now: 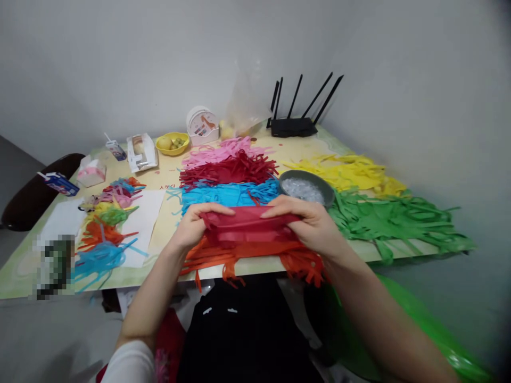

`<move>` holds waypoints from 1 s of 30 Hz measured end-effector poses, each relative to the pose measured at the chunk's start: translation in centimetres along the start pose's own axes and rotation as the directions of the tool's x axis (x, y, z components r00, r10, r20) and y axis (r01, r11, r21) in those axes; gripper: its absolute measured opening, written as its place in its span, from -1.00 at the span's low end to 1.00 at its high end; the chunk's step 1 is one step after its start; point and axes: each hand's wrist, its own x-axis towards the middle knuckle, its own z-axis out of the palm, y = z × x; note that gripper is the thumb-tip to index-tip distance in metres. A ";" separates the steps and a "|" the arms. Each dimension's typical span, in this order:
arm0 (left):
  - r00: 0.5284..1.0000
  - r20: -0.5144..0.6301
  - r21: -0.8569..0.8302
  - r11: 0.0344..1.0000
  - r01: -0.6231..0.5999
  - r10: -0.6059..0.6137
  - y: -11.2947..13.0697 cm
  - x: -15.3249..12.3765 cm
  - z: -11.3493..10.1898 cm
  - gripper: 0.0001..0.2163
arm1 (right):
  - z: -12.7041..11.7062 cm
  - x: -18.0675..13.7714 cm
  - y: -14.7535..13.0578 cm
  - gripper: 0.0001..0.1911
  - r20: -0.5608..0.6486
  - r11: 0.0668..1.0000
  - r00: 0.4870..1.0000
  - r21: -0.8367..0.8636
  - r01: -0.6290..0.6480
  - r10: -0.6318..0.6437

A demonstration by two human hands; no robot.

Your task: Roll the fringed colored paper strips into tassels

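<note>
Both my hands hold a bundle of red paper strips (247,223) flat above the table's front edge. My left hand (194,226) pinches its left end, fingers closed over the top. My right hand (311,223) grips its right end the same way. Just beneath lies a pile of orange strips (255,254), hanging over the edge. Behind the bundle lie blue strips (227,194), dark red strips (229,170) and pink strips (223,150).
A grey bowl (305,187) of clear bits stands by my right hand. Green strips (391,218) and yellow strips (351,173) cover the right side. Finished coloured tassels (106,223) lie on white paper at left. A router (293,125), yellow dish (172,142) and cartons stand at the back.
</note>
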 end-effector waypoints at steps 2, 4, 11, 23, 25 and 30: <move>0.999 0.023 -0.045 0.999 0.028 -0.027 -0.1 -0.1 0.1 -0.87 | 0.0 -0.3 0.0 -0.50 -0.020 1.000 1.000 -0.018 0.023 -0.023; 0.999 0.030 -0.038 0.999 0.014 -0.013 0.1 -0.3 -0.1 -0.87 | -0.2 -0.4 -0.2 -0.51 -0.003 0.997 1.000 -0.066 0.026 -0.026; 0.943 0.316 0.202 0.963 -0.177 0.107 2.2 -0.7 -2.0 -0.75 | -1.5 -0.3 -0.5 -0.69 0.206 0.982 0.972 -0.123 0.143 -0.116; 0.988 -0.003 0.481 0.867 -0.132 0.152 1.6 -0.8 0.5 -0.62 | 0.1 -0.5 -1.2 -0.55 0.011 0.939 0.997 -0.339 -0.064 0.071; 0.992 0.026 0.466 0.876 -0.121 0.123 1.8 -0.7 0.5 -0.66 | -0.1 -0.3 -1.1 -0.58 0.076 0.947 0.990 -0.310 -0.088 0.117; 0.997 0.079 0.389 0.920 -0.043 0.013 2.4 -0.5 0.2 -0.89 | -0.5 0.0 -0.6 -0.77 0.114 0.963 0.979 -0.230 -0.140 0.169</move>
